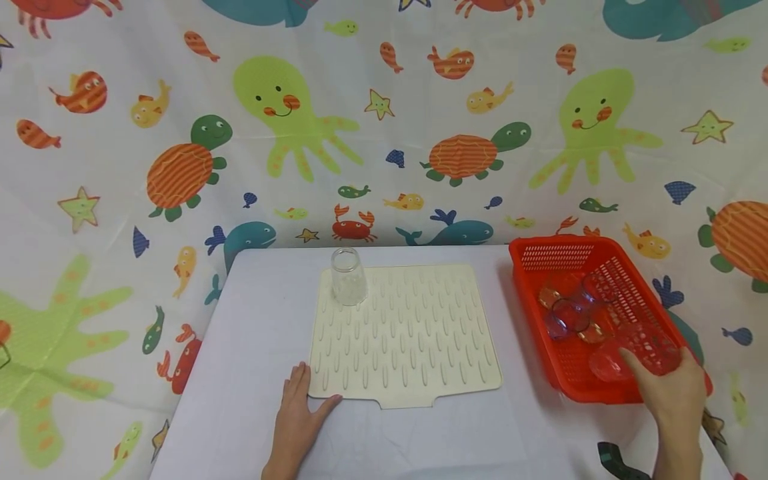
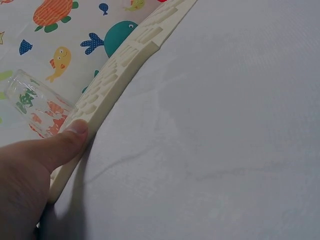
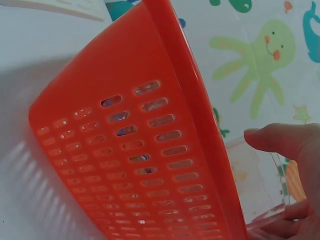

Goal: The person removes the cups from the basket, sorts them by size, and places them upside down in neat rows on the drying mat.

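Observation:
My left hand [image 1: 298, 417] rests at the near left corner of a cream ridged draining mat [image 1: 408, 333], fingers along its left side, and its thumb touches the front edge. On the mat's far left corner an upside-down clear glass [image 1: 349, 280] stands. At the right, my right hand [image 1: 675, 393] reaches over the near end of a red plastic basket [image 1: 531, 320]. It grips a clear glass [image 3: 255, 175], thumb on one side and fingers on the other; red shows through it. Tinted glasses, one bluish-purple [image 1: 570, 317] and one amber [image 1: 594, 332], lie farther inside the basket.
A white cloth [image 1: 258, 320] covers the table. Behind and beside it hangs a sheet [image 1: 372, 133] printed with sea animals. A black curved piece [image 1: 618, 461] sits beside my right wrist. The basket has slotted walls and a raised rim.

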The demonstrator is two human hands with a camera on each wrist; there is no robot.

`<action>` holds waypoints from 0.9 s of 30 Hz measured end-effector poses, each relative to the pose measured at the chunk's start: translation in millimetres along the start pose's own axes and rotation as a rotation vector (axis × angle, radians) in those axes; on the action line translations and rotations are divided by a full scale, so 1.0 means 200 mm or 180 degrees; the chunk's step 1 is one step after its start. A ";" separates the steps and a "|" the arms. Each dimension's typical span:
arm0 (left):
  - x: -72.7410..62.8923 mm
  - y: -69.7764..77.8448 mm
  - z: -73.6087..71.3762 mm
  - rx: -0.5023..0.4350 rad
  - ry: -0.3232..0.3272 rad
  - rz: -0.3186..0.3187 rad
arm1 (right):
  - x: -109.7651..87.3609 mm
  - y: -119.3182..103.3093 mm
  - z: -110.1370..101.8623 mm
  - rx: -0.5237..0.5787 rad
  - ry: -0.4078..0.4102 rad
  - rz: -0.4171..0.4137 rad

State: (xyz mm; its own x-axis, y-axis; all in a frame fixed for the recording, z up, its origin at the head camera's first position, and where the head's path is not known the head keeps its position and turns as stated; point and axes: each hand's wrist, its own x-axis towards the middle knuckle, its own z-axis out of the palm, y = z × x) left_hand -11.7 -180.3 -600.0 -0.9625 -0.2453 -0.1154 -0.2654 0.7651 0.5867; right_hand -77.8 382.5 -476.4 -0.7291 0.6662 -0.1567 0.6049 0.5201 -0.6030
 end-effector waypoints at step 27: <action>0.00 -0.02 0.01 0.0024 0.0020 0.0093 | -0.03 0.01 0.02 0.0555 0.0202 0.0342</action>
State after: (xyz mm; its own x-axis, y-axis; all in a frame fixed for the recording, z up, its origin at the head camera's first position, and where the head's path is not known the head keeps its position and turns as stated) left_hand -11.8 -182.4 -603.2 -0.9696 -0.2265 -0.0931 -0.2375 0.7765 0.5837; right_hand -74.1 376.3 -479.9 -0.6384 0.7481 -0.1810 0.6094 0.3477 -0.7125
